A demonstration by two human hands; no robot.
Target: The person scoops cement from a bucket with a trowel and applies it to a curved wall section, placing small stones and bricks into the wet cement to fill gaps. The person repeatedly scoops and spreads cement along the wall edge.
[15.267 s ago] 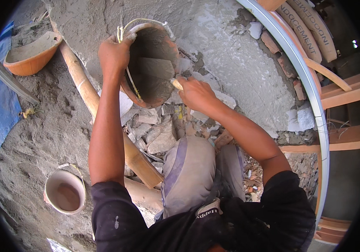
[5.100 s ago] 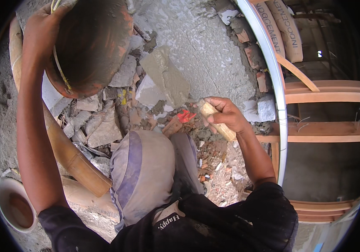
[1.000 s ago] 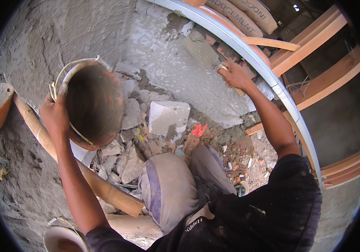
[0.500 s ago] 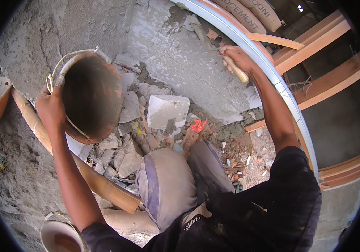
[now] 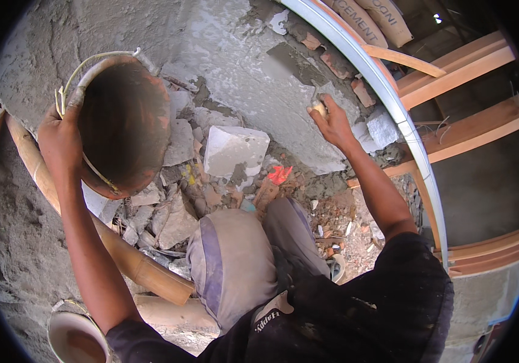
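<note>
My left hand [image 5: 59, 138] is closed on the rim of a dark, mortar-stained bucket [image 5: 127, 121]. The bucket is tilted, its mouth facing me, with a pale cord handle looped over the rim. On the right, my right hand [image 5: 337, 124] grips a trowel [image 5: 318, 109] by its wooden handle. A darker grey patch lies on the wall beyond it; whether this is the blade I cannot tell. Wet grey mortar coats the low wall face [image 5: 241, 75] beneath the hand. Broken brick edges [image 5: 336, 62] show along its top.
A pale block [image 5: 235, 151] and rubble [image 5: 174, 221] lie before my knees, near a red scrap [image 5: 280, 175]. A bamboo pole [image 5: 156, 279] runs along the left. Another bucket [image 5: 78, 339] stands lower left. A metal-edged frame [image 5: 386, 97], timbers [image 5: 462, 66] and cement bags [image 5: 386, 21] are at right.
My right hand has moved down the wall toward me and turned, so the trowel handle now points differently. Brick edges show near it. My left hand still holds the bucket.
</note>
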